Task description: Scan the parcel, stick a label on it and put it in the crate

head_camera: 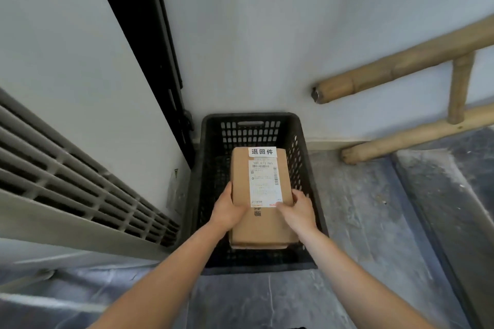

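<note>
A brown cardboard parcel (242, 179) lies lengthwise inside a black slatted plastic crate (307, 168) on the floor. A white shipping label with barcodes (264, 181) covers its top, and a small white sticker with black characters (262, 151) sits at its far edge. My left hand (227, 208) grips the parcel's left side and my right hand (300, 208) grips its right side, both near the parcel's middle. Whether the parcel rests on the crate's bottom or another box is unclear.
The crate stands against a pale wall. A white unit with a slatted vent (80, 189) is close on the left, with a black frame (160, 61) behind it. A bamboo ladder (417, 67) leans at the right. Grey floor (374, 222) surrounds the crate.
</note>
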`<state>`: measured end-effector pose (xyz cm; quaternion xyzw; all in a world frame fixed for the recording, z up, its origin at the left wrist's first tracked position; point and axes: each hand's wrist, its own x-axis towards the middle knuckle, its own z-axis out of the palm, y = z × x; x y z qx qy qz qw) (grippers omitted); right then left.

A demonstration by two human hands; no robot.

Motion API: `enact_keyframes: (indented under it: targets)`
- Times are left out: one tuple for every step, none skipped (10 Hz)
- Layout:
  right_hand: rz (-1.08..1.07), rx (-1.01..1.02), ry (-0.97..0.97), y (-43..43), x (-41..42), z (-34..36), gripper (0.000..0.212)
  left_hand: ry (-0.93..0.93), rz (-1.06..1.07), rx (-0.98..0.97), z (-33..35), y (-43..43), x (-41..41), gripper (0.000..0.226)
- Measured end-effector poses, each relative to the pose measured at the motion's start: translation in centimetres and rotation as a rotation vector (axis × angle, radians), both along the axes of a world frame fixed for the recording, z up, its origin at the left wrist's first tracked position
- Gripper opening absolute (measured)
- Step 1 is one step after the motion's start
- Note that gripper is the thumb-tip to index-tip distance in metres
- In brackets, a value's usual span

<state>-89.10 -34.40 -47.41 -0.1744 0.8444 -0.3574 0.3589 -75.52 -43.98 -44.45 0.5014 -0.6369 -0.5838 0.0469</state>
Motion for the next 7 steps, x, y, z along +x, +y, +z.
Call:
enact_keyframes:
  targets:
    - [0.042,0.052,-0.002,-2.0,-1.0,-4.7,0.057,-0.055,-0.002,-0.014,-4.6,-1.4,-0.8,0.058]
    - [0.073,0.104,0.017,-3.7,-1.7,-7.9,0.061,-0.146,-0.085,-0.093,-8.5,-2.7,-1.5,0.061]
    - [0.092,0.11,0.042,-4.9,-2.4,-10.0,0.062,-0.169,-0.099,-0.104,-11.6,-4.0,-2.3,0.068]
    - [0.114,0.109,0.067,-5.9,-2.8,-11.5,0.064,-0.189,-0.088,-0.114,-14.1,-5.3,-2.7,0.076]
    - [0.146,0.142,0.101,-6.8,-3.1,-12.9,0.065,-0.206,-0.081,-0.12,-16.2,-6.1,-3.1,0.076]
    - [0.175,0.156,0.086,-7.0,-2.8,-13.2,0.069,-0.221,-0.097,-0.177,-16.7,-5.7,-3.7,0.06]
    - [0.171,0.143,0.085,-7.0,-2.5,-13.4,0.068,-0.183,-0.126,-0.237,-17.6,-5.2,-4.5,0.058]
